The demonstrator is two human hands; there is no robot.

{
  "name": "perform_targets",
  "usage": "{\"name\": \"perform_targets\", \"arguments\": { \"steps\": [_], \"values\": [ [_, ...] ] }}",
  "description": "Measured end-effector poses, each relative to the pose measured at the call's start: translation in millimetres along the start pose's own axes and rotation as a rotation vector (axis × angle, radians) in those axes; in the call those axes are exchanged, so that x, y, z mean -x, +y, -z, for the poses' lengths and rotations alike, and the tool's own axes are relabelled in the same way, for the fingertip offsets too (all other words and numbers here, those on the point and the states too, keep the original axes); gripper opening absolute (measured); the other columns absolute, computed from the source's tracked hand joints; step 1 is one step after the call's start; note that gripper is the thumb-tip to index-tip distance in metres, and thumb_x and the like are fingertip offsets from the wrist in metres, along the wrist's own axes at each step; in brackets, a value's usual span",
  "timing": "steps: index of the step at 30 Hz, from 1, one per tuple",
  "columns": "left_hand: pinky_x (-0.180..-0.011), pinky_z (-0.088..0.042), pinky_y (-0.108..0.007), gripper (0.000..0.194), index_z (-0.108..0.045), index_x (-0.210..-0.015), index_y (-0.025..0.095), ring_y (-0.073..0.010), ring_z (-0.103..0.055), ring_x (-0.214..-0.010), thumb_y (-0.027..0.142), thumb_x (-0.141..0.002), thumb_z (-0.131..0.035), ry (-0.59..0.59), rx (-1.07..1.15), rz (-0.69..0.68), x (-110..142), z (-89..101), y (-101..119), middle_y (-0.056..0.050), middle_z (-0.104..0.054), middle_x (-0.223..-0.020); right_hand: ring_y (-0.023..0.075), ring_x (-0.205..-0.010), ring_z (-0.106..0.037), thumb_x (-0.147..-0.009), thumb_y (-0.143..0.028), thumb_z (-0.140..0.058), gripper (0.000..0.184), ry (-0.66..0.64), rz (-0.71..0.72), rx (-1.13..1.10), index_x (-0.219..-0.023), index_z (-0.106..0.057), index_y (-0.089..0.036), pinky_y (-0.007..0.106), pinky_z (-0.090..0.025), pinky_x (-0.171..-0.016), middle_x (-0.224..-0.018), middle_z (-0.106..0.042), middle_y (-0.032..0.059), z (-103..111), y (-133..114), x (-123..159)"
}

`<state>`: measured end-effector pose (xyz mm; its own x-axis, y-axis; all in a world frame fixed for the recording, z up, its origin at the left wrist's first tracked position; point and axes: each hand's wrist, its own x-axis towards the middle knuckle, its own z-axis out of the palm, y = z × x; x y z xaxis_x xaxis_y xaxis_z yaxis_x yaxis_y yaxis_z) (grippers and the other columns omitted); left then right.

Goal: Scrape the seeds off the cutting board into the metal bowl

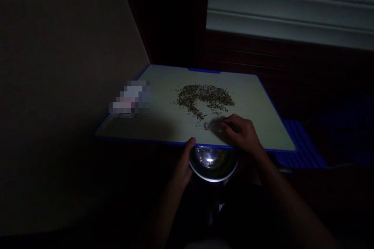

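Small greenish-brown seeds or beans lie spread in a curved heap on a pale board with a blue rim. My right hand rests low over the board's near side, its fingers pinched on a small clear piece, perhaps plastic; its exact kind is unclear. A few seeds lie by its tip. Under the near edge is a shiny metal bowl with some greenish seeds inside. My left hand grips the bowl's left side, thumb up against the board's edge; its other fingers are mostly hidden.
At the board's left edge lies a blurred whitish and pink object. A pale wall or panel stands on the left. Blue slatted material shows at the right, and light horizontal slats are behind. The room is very dark.
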<state>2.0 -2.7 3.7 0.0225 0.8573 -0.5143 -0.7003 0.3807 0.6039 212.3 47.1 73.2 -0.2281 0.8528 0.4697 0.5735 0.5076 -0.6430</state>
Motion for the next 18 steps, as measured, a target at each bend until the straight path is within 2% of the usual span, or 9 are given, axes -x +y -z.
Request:
{"name": "perform_targets", "arguments": {
  "steps": [5,11,18],
  "values": [
    [-0.116,-0.05,-0.042,0.05,-0.072,-0.128,0.016,-0.0311,-0.066,-0.132,0.037,-0.084,-0.083,0.003,0.028,-0.022,-1.5,0.5,-1.1,-0.013,-0.077,-0.131,0.0191,-0.073,-0.068,-0.092,-0.029,-0.066,0.013,-0.075,0.006,-0.009,-0.086,-0.074,-0.021,0.031,-0.051,-0.07,-0.079,-0.074,0.0029,1.7,-2.8,0.1],
    [-0.117,-0.049,-0.042,0.046,-0.074,-0.125,0.014,-0.0311,-0.066,-0.132,0.038,-0.087,-0.081,0.003,0.016,0.019,-0.4,0.7,-0.6,-0.014,-0.075,-0.134,0.0182,-0.068,-0.064,-0.089,-0.03,-0.065,0.014,0.002,-0.044,0.03,-0.079,-0.069,-0.022,0.03,-0.047,-0.066,-0.072,-0.068,0.0011,-0.4,-1.7,0.4],
    [-0.116,-0.049,-0.043,0.048,-0.073,-0.125,0.015,-0.0313,-0.066,-0.132,0.038,-0.084,-0.084,0.006,0.009,-0.002,-1.0,0.6,-0.6,-0.014,-0.076,-0.132,0.0188,-0.069,-0.066,-0.088,-0.032,-0.065,0.015,0.05,-0.093,0.069,-0.077,-0.067,-0.022,0.03,-0.048,-0.066,-0.072,-0.07,0.0008,-1.4,0.8,-0.3]
  ]
}}
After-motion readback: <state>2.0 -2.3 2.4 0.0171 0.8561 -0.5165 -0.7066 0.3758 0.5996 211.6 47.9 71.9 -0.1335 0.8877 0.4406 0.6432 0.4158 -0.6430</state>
